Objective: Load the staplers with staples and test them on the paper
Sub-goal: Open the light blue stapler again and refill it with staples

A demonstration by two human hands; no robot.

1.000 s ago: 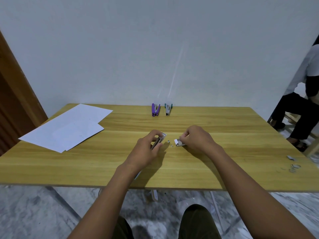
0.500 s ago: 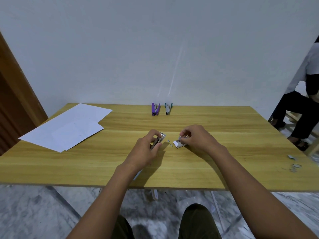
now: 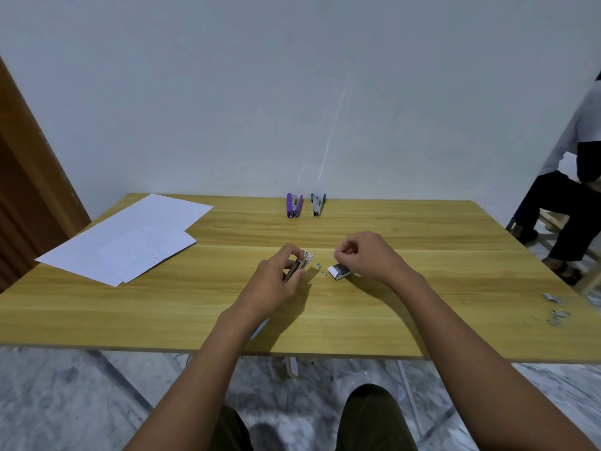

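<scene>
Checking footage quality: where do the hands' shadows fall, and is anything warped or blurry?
Head view: soft shadows fall on the light wooden table, nearward of the left hand and right hand; the wide lens bows the table's edges; small metal bits at its right look smeared.

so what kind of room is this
Likely a plain indoor room, home or small office: a wooden table against a bare white wall, a marbled floor.

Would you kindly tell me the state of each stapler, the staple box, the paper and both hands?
Silver metal stapler: gripped by left hand, apparently opened.
Small white staple box: open, on wooden table.
Purple plastic stapler: splayed open, untouched.
Teal plastic stapler: splayed open, untouched.
White paper sheets: flat, untouched.
Right hand: fingertips pinched; contents unclear.
</scene>
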